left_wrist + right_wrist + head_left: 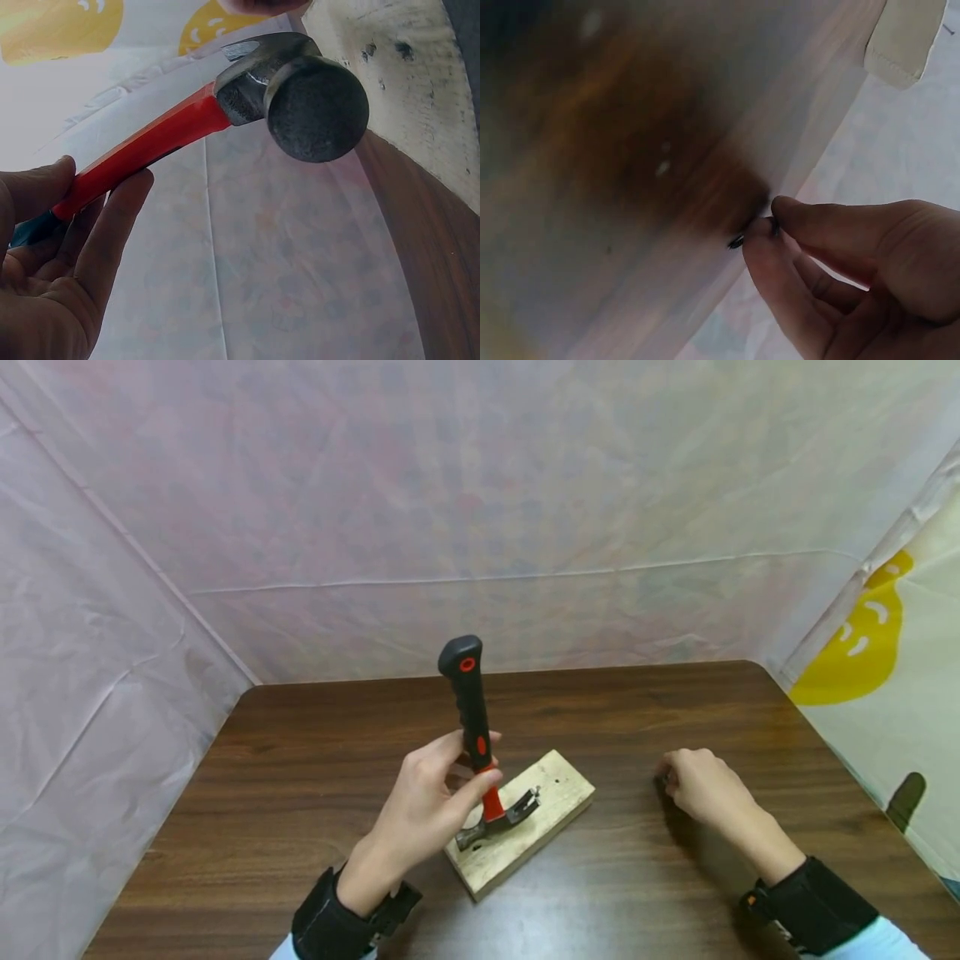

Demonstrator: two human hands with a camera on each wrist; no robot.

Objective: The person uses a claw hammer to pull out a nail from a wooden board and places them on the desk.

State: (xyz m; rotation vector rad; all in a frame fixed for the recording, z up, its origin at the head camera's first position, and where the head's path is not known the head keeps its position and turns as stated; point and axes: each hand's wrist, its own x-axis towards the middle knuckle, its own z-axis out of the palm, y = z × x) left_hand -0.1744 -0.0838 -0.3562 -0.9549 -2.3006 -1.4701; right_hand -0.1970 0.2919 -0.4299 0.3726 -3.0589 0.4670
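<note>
My left hand (423, 802) grips a claw hammer (472, 714) by the lower handle, thumb on one side and fingers on the other. The black grip points up, and the red neck runs down to the dark metal head (315, 105), which is low over a pale wooden block (555, 777). Near the claw tips, a small nail-like piece (537, 792) shows on the block. Off to the right, my right hand (708, 785) is low at the tabletop, its thumb and index finger pinching a small dark nail (736, 241), mostly hidden by the fingertips.
The brown wooden table (337, 735) has rounded far corners. Pale cloth (480, 527) hangs behind it and on the left side. A white sheet with a yellow print (862, 652) lies beyond the right edge. Small dark holes mark the block's top.
</note>
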